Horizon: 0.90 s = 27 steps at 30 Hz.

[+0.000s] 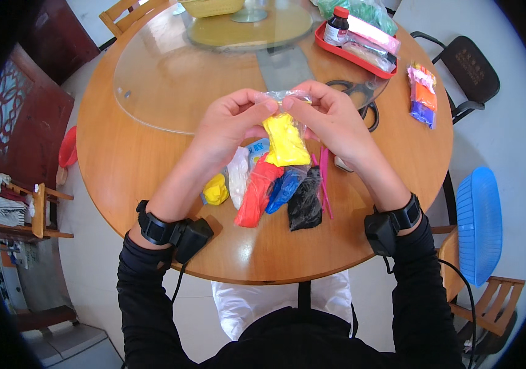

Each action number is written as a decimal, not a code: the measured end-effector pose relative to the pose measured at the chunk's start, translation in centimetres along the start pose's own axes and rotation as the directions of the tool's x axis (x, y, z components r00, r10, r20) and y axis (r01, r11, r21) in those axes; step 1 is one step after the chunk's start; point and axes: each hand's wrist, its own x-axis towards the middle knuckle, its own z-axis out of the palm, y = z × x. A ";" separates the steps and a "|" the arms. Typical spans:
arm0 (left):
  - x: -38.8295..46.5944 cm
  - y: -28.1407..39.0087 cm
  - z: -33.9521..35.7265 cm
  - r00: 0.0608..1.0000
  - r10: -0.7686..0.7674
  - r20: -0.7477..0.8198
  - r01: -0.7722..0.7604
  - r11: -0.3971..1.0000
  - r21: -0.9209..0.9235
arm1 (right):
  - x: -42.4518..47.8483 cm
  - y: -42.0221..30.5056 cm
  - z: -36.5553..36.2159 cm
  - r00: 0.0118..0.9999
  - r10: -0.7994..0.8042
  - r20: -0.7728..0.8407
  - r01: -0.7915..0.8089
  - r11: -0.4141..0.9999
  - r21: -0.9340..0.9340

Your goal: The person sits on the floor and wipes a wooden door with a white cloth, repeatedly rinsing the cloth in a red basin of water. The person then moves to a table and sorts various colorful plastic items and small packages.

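Note:
My left hand (pixel 240 115) and my right hand (pixel 325 110) pinch the top edge of a clear plastic bag of yellow modelling clay (pixel 286 140), thumbs side by side. Below it on the wooden table lie bags of white clay (pixel 239 175), red clay (pixel 256 193), blue clay (pixel 286 189) and black clay (pixel 306 200), partly overlapping. A yellow lump (pixel 216 189) rests left of the white bag. Thin pink sticks (pixel 324 180) lie to the right of the black bag. A small pale object (pixel 342 164) is partly hidden by my right wrist.
Black-handled scissors (pixel 360 90) lie beyond my right hand, near the glass turntable's edge (pixel 152 121). A red tray (pixel 360 60) holds a brown bottle (pixel 337 27) and packets. Further right are more clay packets (pixel 423 96). A blue basket (pixel 479 226) stands off the table's right side.

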 end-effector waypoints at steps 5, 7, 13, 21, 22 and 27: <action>-0.5 -0.2 0.6 0.993 0.115 -0.013 -0.114 0.990 0.079 | 0.1 0.8 0.0 0.992 -0.128 0.017 0.127 0.992 0.027; -0.6 -0.5 0.6 0.980 0.196 -0.018 -0.190 0.966 0.178 | 0.1 1.0 0.2 0.989 -0.149 0.010 0.149 0.988 0.033; -0.3 -0.3 0.8 0.978 0.201 -0.053 -0.202 0.979 -0.005 | 0.1 1.0 0.2 0.964 -0.237 -0.122 0.231 0.971 -0.062; -0.3 -0.5 0.2 0.947 0.312 -0.079 -0.293 0.937 0.189 | 0.3 1.0 0.2 0.965 -0.241 -0.102 0.232 0.968 -0.092; -0.2 -0.6 0.1 0.938 0.336 -0.084 -0.313 0.926 0.211 | 0.3 0.8 0.1 0.968 -0.233 -0.097 0.225 0.971 -0.083; 0.1 -1.2 -0.1 0.900 0.421 -0.115 -0.376 0.882 0.284 | 0.6 1.4 -0.1 0.956 -0.282 -0.086 0.268 0.952 -0.146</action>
